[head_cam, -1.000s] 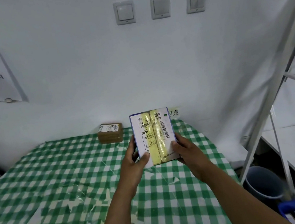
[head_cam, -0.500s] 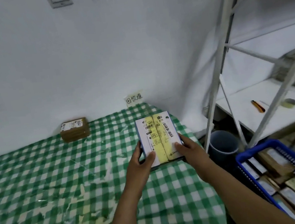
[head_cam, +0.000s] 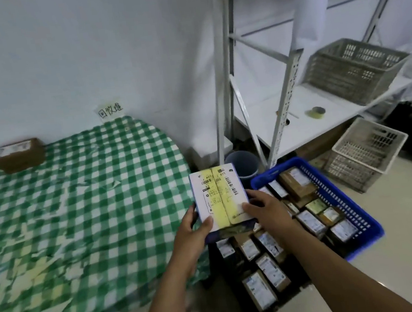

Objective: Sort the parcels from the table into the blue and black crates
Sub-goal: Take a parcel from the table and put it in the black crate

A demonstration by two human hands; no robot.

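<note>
A flat white parcel (head_cam: 218,196) with yellow tape and a shipping label is held in both hands at the table's right edge. My left hand (head_cam: 193,233) grips its lower left corner, thumb on top. My right hand (head_cam: 266,209) grips its lower right edge. Below and to the right on the floor, the blue crate (head_cam: 346,202) holds several labelled parcels. Nearer me a black crate (head_cam: 295,294), its rim partly hidden by my arms, holds several more. One brown parcel (head_cam: 19,154) sits at the back of the green checked table (head_cam: 75,213) by the wall.
A white metal shelf rack (head_cam: 291,96) stands right of the table, with a grey basket (head_cam: 351,69) and a tape roll (head_cam: 315,112) on its shelf. A blue-grey bucket (head_cam: 243,162) and a white basket (head_cam: 366,153) stand on the floor.
The view has swung right and down, bringing both crates into sight. Both hands have carried the parcel from over the table to its right edge, above the crates.
</note>
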